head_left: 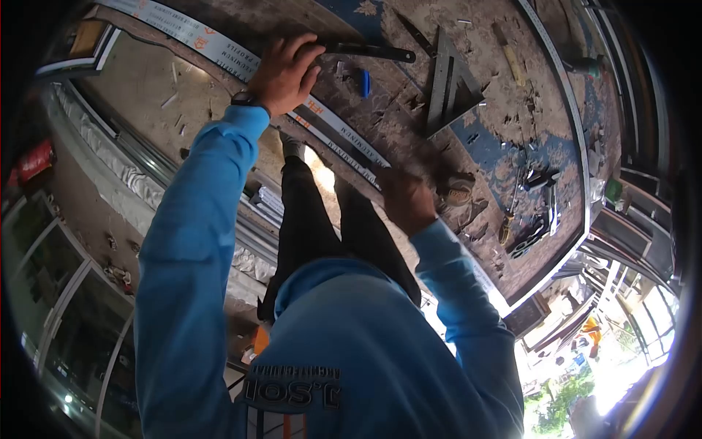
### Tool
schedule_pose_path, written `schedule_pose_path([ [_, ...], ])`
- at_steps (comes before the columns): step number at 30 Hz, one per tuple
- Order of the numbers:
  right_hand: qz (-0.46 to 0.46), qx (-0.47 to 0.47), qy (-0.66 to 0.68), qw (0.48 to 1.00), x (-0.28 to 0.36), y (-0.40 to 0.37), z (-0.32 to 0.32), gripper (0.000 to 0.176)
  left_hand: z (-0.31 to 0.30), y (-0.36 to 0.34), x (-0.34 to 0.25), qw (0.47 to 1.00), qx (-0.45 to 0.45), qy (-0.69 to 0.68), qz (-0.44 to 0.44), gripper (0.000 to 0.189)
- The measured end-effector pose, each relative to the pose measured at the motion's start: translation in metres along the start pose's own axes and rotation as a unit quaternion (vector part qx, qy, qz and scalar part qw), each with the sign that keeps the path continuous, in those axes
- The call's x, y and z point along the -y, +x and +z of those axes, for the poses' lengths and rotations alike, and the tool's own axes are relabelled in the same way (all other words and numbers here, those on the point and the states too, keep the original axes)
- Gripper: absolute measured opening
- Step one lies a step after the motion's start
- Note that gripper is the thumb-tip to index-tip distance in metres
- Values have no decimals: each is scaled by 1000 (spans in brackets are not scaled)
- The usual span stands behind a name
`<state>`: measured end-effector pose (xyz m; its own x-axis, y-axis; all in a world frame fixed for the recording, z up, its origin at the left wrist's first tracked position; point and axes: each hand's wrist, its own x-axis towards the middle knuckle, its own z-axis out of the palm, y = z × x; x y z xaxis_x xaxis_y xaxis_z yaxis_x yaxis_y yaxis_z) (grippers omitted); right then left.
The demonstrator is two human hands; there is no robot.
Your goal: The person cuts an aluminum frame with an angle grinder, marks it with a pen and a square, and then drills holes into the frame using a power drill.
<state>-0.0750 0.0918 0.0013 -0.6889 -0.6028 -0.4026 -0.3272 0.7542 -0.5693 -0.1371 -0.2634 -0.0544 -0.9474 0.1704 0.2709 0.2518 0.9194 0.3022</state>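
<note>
A long aluminum profile (344, 139) with white printed film and orange marks runs diagonally along the near table edge. My left hand (287, 75) lies across it with thumb and fingers apart. The fingertips are right at the end of a black flat bar (373, 51) with a hole in its far end. My right hand (409, 199), slightly blurred, is closed in a fist over the profile's lower right stretch; what sits inside the fingers is hidden. Between the hands and the table's middle lies a small blue piece (365, 83).
A metal set square (444, 86) lies beyond the hands. To the right are a tape-like round object (458, 190), a screwdriver (505, 227) and scissors (528, 245). A metal strip (575, 117) borders the worn table. Long profiles (124, 146) are stacked at lower left.
</note>
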Motion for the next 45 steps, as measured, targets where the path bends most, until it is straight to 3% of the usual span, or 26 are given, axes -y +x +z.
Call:
schedule_pose_path([
  [3,-48,-137,199,969,-2,-14,-33,35,-32,-11,-50,990,-114,-87,-12,38],
  [4,38,-180,253,950,16,-17,-51,39,-40,-24,-78,972,-89,-209,-68,43],
  [5,118,-160,324,925,23,-22,-67,40,-49,-44,-116,934,-53,-329,-128,48],
  [6,73,-224,449,862,35,-14,-58,38,-59,-55,-159,840,3,-493,-227,49],
  [7,18,-288,560,777,50,0,-50,37,-63,-52,-193,709,55,-630,-312,51],
  [8,-85,-259,478,835,55,2,-50,37,-68,-41,-215,711,36,-630,-308,50],
  [9,-27,-175,471,864,83,-7,-77,36,-75,-33,-227,712,24,-632,-305,48],
  [10,-10,-225,462,858,80,-10,-78,35,-81,-29,-225,702,42,-635,-321,44],
  [11,11,-272,451,850,74,-11,-80,34,-84,-31,-211,604,9,-698,-385,38],
  [12,7,-340,386,857,51,-13,-74,30,-103,-29,-197,670,86,-633,-379,33],
  [13,4,-388,241,890,22,-15,-66,26,-122,-25,-182,727,160,-561,-363,29],
  [14,19,-394,210,895,1,-16,-42,21,-133,-27,-168,755,255,-503,-334,27],
  [17,23,-360,129,924,-22,-9,21,14,-131,-33,-130,788,460,-339,-228,22],
  [19,127,-318,83,936,-11,-4,41,15,-111,-27,-110,793,510,-295,-156,19],
  [24,199,-312,30,929,-1,8,45,18,-66,-1,-89,829,506,-238,15,23],
  [27,204,-319,19,925,-4,5,47,18,-68,18,-90,790,544,-282,-3,23],
  [28,208,-316,19,926,-3,4,46,17,-74,33,-96,754,609,-245,-27,24],
  [31,213,-324,15,922,-1,4,49,17,-74,61,-120,634,717,-212,-198,25],
  [32,215,-325,16,921,-1,4,48,17,-54,37,-106,719,638,-267,-65,27],
  [35,210,-332,10,920,-2,5,50,17,-27,18,-118,791,575,-196,74,25],
  [39,203,-342,18,917,-3,5,51,17,-57,56,-117,729,654,-196,36,25],
  [40,201,-346,17,916,-3,5,51,18,-49,50,-123,752,628,-185,74,27],
  [41,201,-340,23,918,-5,6,51,18,-37,49,-137,727,673,-129,34,29],
  [43,207,-326,39,922,-3,4,51,18,-48,55,-138,749,642,-158,54,29],
  [45,206,-328,39,921,-6,4,48,18,-60,74,-150,700,701,-131,-30,29],
])
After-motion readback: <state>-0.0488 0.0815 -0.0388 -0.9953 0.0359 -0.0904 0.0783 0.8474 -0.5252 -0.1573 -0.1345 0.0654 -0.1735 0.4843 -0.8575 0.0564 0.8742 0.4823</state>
